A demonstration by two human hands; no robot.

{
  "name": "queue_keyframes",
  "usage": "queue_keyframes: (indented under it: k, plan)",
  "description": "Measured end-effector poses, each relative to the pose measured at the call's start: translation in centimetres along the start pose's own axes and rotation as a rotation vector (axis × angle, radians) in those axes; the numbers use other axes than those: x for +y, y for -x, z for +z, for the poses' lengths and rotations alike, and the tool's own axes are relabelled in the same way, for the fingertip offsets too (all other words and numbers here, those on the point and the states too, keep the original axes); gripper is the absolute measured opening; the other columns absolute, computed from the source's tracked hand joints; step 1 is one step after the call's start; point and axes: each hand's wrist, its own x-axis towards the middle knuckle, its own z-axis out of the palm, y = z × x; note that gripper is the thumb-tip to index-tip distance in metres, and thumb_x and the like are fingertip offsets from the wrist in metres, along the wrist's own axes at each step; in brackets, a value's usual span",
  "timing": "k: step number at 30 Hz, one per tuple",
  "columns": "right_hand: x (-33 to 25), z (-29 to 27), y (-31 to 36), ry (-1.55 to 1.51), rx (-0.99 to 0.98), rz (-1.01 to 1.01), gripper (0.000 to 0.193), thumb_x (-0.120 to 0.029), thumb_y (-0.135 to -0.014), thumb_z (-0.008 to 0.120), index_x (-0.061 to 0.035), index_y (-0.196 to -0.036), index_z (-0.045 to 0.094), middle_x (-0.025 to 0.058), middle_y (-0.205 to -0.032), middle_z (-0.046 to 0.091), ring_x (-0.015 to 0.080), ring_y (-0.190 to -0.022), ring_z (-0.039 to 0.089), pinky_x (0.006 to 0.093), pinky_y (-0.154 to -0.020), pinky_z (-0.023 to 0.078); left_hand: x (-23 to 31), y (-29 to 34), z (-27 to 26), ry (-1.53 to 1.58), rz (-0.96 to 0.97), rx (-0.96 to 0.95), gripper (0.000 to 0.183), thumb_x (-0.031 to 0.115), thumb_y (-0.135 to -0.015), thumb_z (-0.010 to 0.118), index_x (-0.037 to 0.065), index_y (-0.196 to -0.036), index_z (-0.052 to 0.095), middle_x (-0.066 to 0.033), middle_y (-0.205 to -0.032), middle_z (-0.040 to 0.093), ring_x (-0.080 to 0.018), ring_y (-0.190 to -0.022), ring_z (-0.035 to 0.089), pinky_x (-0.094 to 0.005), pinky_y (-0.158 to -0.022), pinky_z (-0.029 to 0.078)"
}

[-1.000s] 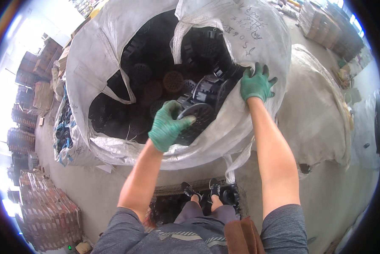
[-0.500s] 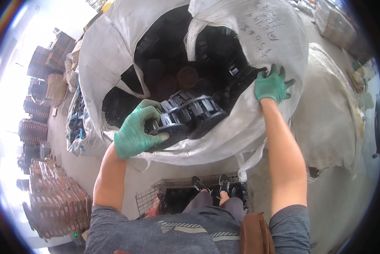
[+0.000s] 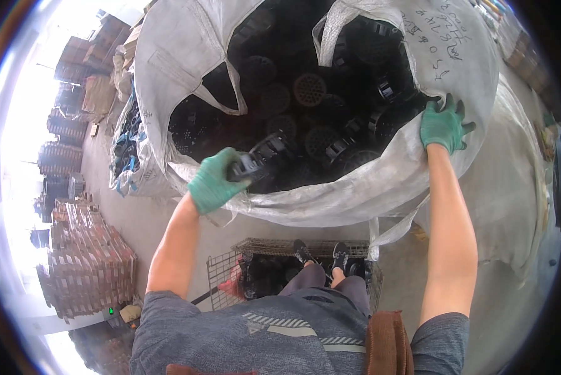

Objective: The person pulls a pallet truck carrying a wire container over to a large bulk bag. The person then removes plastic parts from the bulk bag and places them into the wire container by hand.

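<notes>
A big white woven bulk bag (image 3: 355,194) stands in front of me, its mouth wide and holding many round black plastic parts, some with perforated discs (image 3: 310,89). At the near left of the rim my left hand (image 3: 215,181), in a green glove, is closed on a black ribbed plastic part (image 3: 265,156). This part is just inside the mouth, slightly blurred, and the fingers partly cover it. My right hand (image 3: 444,127), also gloved in green, rests on the right rim with its fingers spread over the bag's fabric.
A wire crate (image 3: 224,275) with black parts inside is below, around my feet. Stacked bundles (image 3: 90,262) and a smaller filled bag (image 3: 127,162) stand to the left. Another pale sack (image 3: 511,187) is at the right. A strap loop (image 3: 390,234) hangs from the bag's near side.
The ribbed black parts at my left hand have gone from over the near rim to lower inside the mouth. The view has shifted, while my right hand stays on the rim.
</notes>
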Motion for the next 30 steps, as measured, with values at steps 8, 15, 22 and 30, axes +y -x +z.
queue_keyframes:
  k: [8, 15, 22, 30]
  plan:
    - [0.2, 0.3, -0.1, -0.013, 0.021, -0.016, 0.065, -0.054, -0.094, 0.048, -0.0311, -0.154, 0.041, 0.0002, -0.165, 0.027, 0.0502, -0.151, 0.011, 0.0743, -0.111, 0.024, 0.5, 3.6, -4.2, -0.22, 0.095, 0.248, 0.035, 0.004, -0.076, 0.082, 0.002, -0.103, 0.06, -0.0128, -0.098, 0.07, -0.0206, -0.076, 0.063, -0.0329, -0.073, 0.053]
    - [1.3, 3.6, -2.4, 0.011, 0.07, -0.067, 0.068, -0.062, -0.094, 0.043, -0.0289, -0.153, 0.041, 0.0031, -0.163, 0.032, 0.0537, -0.147, 0.019, 0.0768, -0.107, 0.027, -1.3, 16.4, -4.9, -0.265, -0.081, 0.406, 0.034, 0.005, -0.075, 0.081, 0.004, -0.103, 0.062, -0.0113, -0.092, 0.069, -0.018, -0.068, 0.06, -0.0304, -0.067, 0.053]
    - [7.4, 9.4, -14.9, 0.291, 0.134, -0.271, 0.08, -0.07, -0.091, 0.037, -0.0151, -0.147, 0.052, 0.0156, -0.153, 0.048, 0.0391, -0.14, 0.045, 0.0669, -0.113, 0.025, -10.4, 35.3, 5.9, -0.104, -0.635, 0.272, 0.034, 0.013, -0.075, 0.081, 0.006, -0.102, 0.063, -0.0176, -0.093, 0.07, -0.0366, -0.08, 0.067, -0.0409, -0.071, 0.054]
    - [9.3, 11.8, -22.3, 0.402, 0.075, -0.33, 0.078, -0.07, -0.093, 0.034, -0.0152, -0.146, 0.053, 0.0156, -0.151, 0.05, 0.0392, -0.138, 0.046, 0.0656, -0.112, 0.026, -25.1, 51.1, 17.3, -0.555, -1.534, -0.057, 0.045, 0.021, -0.085, 0.069, 0.012, -0.127, 0.058, -0.0149, -0.127, 0.064, -0.0376, -0.114, 0.063, -0.0495, -0.095, 0.051]
